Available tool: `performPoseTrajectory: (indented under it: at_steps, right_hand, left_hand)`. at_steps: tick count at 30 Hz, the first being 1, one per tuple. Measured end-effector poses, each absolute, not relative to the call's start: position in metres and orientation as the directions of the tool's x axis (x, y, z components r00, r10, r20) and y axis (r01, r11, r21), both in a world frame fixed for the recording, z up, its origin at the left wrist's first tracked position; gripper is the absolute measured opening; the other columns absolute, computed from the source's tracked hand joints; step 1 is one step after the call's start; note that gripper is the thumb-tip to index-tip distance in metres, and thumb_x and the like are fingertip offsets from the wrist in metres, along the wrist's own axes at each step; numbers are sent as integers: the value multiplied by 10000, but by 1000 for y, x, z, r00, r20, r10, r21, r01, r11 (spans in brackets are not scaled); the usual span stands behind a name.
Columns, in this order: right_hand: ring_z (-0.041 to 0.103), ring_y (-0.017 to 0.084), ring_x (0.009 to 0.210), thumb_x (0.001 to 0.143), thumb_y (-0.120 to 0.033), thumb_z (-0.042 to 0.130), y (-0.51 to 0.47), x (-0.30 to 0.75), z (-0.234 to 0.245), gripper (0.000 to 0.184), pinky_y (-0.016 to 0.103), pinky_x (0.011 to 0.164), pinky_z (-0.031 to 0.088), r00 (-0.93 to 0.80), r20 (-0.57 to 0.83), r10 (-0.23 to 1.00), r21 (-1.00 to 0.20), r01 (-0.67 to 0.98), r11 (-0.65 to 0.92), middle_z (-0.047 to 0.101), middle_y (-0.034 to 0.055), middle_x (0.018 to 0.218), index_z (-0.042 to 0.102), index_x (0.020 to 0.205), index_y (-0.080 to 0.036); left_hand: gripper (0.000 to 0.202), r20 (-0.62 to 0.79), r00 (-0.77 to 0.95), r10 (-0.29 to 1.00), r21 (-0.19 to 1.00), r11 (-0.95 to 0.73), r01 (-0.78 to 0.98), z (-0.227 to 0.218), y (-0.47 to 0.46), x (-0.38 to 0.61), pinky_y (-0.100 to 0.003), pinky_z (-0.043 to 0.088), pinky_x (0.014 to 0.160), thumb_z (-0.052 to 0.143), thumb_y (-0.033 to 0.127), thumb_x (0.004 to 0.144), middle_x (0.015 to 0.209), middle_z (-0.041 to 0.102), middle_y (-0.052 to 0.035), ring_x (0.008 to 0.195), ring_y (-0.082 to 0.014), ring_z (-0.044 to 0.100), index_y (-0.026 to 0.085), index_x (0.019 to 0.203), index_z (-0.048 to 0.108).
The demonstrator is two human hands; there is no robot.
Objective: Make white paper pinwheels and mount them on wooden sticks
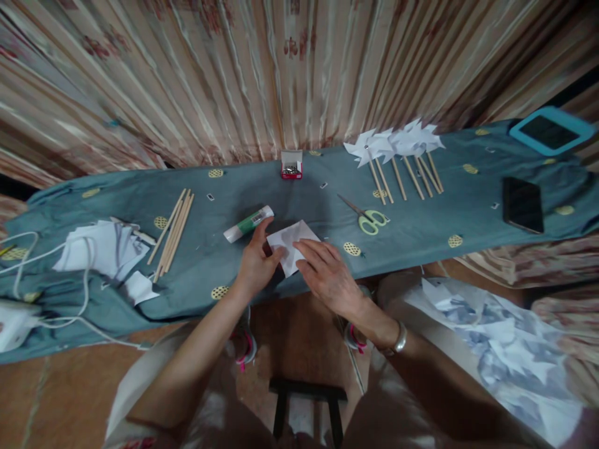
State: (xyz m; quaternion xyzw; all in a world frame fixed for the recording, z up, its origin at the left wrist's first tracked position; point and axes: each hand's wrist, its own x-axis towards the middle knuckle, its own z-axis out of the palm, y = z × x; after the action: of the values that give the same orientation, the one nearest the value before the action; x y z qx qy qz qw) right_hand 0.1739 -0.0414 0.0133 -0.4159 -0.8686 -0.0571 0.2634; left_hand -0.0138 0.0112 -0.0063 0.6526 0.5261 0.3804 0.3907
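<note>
A folded white paper square (296, 242) lies on the blue-grey cloth (421, 218) near its front edge. My left hand (256, 260) pinches the paper's left corner between thumb and fingers. My right hand (326, 274) lies flat on the paper's right side, fingers stretched out and pressing it down. A glue stick (247, 224) with a green label lies just behind my left hand. Green-handled scissors (367, 217) lie to the right of the paper.
Several finished white paper pinwheels on sticks (397, 153) lie at the back right. Loose wooden sticks (172, 232) and a pile of white paper (105, 249) lie at left, with white cables. A small red box (291, 164), a dark phone (523, 204) and a blue-framed tablet (551, 130) are also there.
</note>
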Motion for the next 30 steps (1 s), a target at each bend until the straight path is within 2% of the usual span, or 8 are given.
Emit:
performPoseTrajectory:
  at_steps: [3, 5, 9, 12, 15, 18, 22, 30]
  right_hand:
    - [606, 245, 1136, 970, -113, 468, -42, 177, 10, 242, 408, 912, 506, -506, 514, 692, -93, 770, 632, 722, 125, 1192, 706, 955, -156]
    - [615, 245, 1079, 956, -103, 500, -41, 182, 8, 213, 395, 870, 511, -491, 502, 712, -109, 781, 615, 731, 122, 1162, 708, 960, -149]
    - [603, 242, 1071, 950, -116, 518, -44, 190, 5, 209, 399, 879, 503, -476, 442, 760, -199, 775, 600, 727, 109, 1169, 711, 1010, -170]
    - [608, 237, 1074, 955, -125, 505, -49, 194, 4, 231, 397, 894, 502, -471, 444, 762, -263, 744, 614, 730, 103, 1159, 709, 1052, -177]
    - [628, 226, 1052, 963, -129, 487, -54, 195, 5, 239, 390, 890, 506, -471, 449, 759, -324, 706, 630, 739, 99, 1130, 704, 1049, -180]
    - [650, 211, 987, 975, -157, 486, -59, 197, 7, 210, 375, 877, 507, -435, 421, 796, -422, 682, 597, 754, 77, 1058, 691, 1005, -189]
    - [665, 182, 868, 977, -209, 518, -61, 199, 8, 161, 322, 822, 523, -330, 313, 891, -634, 626, 455, 740, 32, 889, 671, 929, -209]
    - [716, 166, 780, 893, -227, 619, -47, 191, 3, 47, 286, 742, 558, -58, 157, 986, -873, 458, 167, 757, 6, 851, 662, 910, -221]
  left_hand:
    - [594, 43, 204, 978, 911, -122, 393, -3, 8, -18, -273, 570, 549, 547, 205, 851, 1251, 629, -112, 591, -106, 621, 246, 1435, 445]
    - [523, 120, 249, 961, 862, -226, 454, 0, 4, -22, -319, 610, 641, 503, 192, 886, 1316, 594, -136, 725, -148, 682, 226, 1408, 488]
    - [521, 390, 410, 824, 521, -565, 640, 6, -7, -29, -502, 484, 1053, 439, 29, 853, 1421, 530, -136, 1361, -282, 474, 213, 1322, 575]
    - [554, 400, 547, 735, 321, -672, 667, 9, -15, -29, -531, 405, 1110, 455, -29, 826, 1482, 502, -95, 1453, -272, 356, 260, 1270, 614]
    - [339, 413, 567, 713, 216, -681, 699, 10, -20, -28, -569, 341, 1130, 576, 84, 872, 1447, 555, -58, 1431, -284, 391, 295, 1106, 701]
    - [179, 432, 568, 700, 231, -695, 681, 9, -22, -29, -567, 317, 1126, 619, 178, 901, 1316, 660, -34, 1344, -279, 494, 295, 952, 745]
    - [180, 374, 561, 739, 413, -674, 612, 5, -28, -29, -490, 367, 1068, 554, 229, 965, 1048, 763, -30, 1076, -218, 652, 257, 1003, 728]
    - [250, 273, 458, 846, 573, -526, 629, -1, -24, -21, -350, 470, 773, 466, 306, 1005, 863, 724, -56, 841, -209, 658, 185, 930, 672]
